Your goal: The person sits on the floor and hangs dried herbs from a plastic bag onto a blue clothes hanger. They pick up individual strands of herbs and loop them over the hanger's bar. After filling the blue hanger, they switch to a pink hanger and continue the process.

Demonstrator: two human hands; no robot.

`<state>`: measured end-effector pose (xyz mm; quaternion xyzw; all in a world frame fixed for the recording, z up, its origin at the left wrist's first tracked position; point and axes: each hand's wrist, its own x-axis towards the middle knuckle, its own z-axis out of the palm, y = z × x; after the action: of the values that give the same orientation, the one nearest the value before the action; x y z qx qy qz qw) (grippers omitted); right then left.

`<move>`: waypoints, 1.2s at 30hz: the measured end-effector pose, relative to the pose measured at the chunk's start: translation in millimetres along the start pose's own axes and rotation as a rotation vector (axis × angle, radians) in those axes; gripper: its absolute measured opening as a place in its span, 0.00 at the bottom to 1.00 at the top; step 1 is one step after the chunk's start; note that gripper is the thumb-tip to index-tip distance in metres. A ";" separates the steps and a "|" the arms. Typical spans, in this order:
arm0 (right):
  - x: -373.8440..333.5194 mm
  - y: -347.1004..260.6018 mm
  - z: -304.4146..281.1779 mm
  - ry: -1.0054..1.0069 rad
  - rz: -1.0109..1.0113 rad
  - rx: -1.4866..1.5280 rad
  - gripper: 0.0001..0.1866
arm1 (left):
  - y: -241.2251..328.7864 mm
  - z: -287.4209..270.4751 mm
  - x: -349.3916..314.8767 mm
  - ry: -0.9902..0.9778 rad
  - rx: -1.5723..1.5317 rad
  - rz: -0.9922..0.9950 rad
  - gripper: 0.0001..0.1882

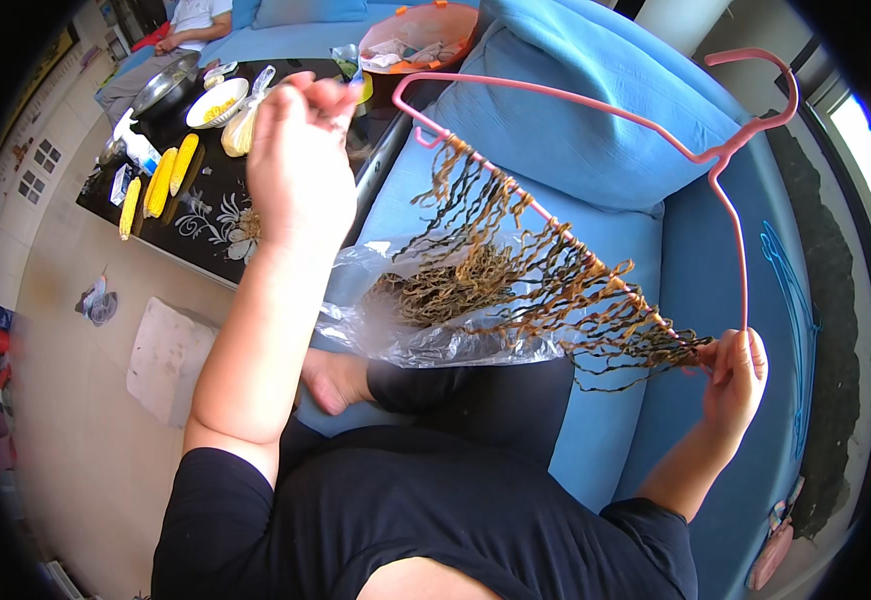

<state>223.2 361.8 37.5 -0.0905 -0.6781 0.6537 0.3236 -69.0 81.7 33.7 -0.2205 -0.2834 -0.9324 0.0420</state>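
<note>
My right hand (735, 372) is closed on the lower right corner of a pink clothes hanger (575, 98), which tilts with its hook at the upper right. Along the hanger's bar hang many thin, wrinkled, brown-green dried strips (555, 265), apparently some dried vegetable. My left hand (303, 150) is raised to the left of the hanger, apart from it. Its fingers are smeared by motion, so their grip does not show. Between my legs and the hanger, a clear plastic bag (355, 325) lies open on the sofa with a heap of the same strips (445, 290) in it.
A blue sofa (605, 420) with a cushion (555, 130) surrounds me. The black table (205, 225) at left bears corn cobs (160, 183), a bowl (217, 103), a pan (165, 85) and a spray bottle (138, 145). Beyond are an orange-rimmed basket (417, 40) and a seated person (190, 25).
</note>
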 end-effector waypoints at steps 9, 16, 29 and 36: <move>2.5 4.1 1.4 0.014 -0.002 -0.065 0.13 | -27.6 -4.5 -31.2 -0.229 0.999 -0.174 0.06; 1.1 3.0 2.4 -0.069 -0.017 -0.015 0.12 | -43.7 -18.9 -31.8 -0.156 1.088 -0.030 0.09; -1.5 5.6 7.6 0.004 -0.020 -0.039 0.13 | -30.8 -10.3 -39.8 -0.161 1.125 0.069 0.05; -5.3 4.3 7.6 -0.064 0.004 -0.070 0.10 | -29.4 -14.3 -28.8 -0.222 1.037 0.190 0.04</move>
<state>221.8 353.2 32.3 -0.0823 -0.7103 0.6328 0.2970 -54.6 97.1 -4.4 -0.2926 -0.6883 -0.6332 0.1992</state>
